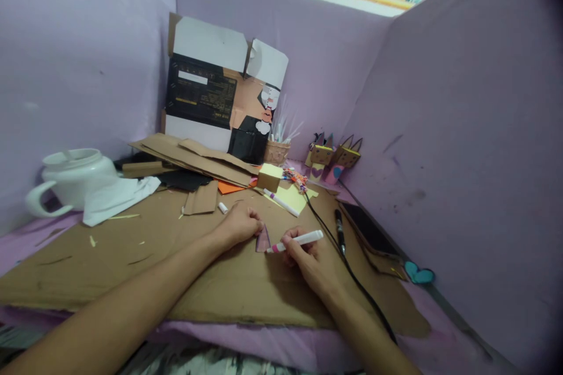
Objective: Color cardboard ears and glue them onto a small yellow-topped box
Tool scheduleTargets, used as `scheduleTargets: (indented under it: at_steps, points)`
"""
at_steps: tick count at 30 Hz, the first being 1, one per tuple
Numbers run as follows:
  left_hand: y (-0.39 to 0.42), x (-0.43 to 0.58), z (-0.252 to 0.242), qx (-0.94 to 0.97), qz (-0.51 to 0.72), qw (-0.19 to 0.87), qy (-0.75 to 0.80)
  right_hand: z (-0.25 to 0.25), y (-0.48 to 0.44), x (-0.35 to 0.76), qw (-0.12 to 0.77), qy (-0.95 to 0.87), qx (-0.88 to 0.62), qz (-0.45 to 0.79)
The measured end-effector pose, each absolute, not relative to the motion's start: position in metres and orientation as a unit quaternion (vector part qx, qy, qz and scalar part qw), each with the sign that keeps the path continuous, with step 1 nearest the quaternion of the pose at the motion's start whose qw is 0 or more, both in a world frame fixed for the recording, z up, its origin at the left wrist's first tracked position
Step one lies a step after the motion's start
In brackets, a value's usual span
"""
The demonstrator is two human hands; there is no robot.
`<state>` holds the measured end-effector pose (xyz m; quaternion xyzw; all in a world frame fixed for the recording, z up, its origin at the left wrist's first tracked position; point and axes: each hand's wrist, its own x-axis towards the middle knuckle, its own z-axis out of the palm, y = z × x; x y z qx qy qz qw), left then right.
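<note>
The person is leaning over a big cardboard sheet [132, 258] that is lying on the purple surface [272, 351], and both bare forearms are reaching across it. The left hand [240, 224] is resting on the sheet with its fingers curled in, and the fingertips are pinching the top corner of a purple triangle [263, 240], which is sitting near the middle of the sheet, between the two hands. The right hand [308, 258] is gripping a white marker [295, 241] with the fingers closed narrow around it, and the pink end of the marker is touching the right edge of the triangle. Just beside this hand a black cable [347, 263] is running over the sheet, and a black pen [339, 228] is lying near it. Further back a second marker [281, 202] is lying on yellow paper [295, 198], next to a small cardboard cube [269, 177]. On the left a white teapot [73, 179] is standing, well apart from the hands, and an opened box [215, 94] is leaning on the purple wall behind.
</note>
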<state>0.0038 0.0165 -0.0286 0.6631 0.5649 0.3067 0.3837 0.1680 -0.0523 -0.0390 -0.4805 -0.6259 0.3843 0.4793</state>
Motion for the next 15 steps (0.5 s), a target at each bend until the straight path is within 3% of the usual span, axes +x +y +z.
scheduleTargets:
  at_steps: [15]
  points:
    - [0.0150, 0.0038, -0.0267, 0.670, 0.303, 0.373, 0.566, -0.0356, -0.0540, 0.1687, 0.494, -0.620, -0.486, 0.367]
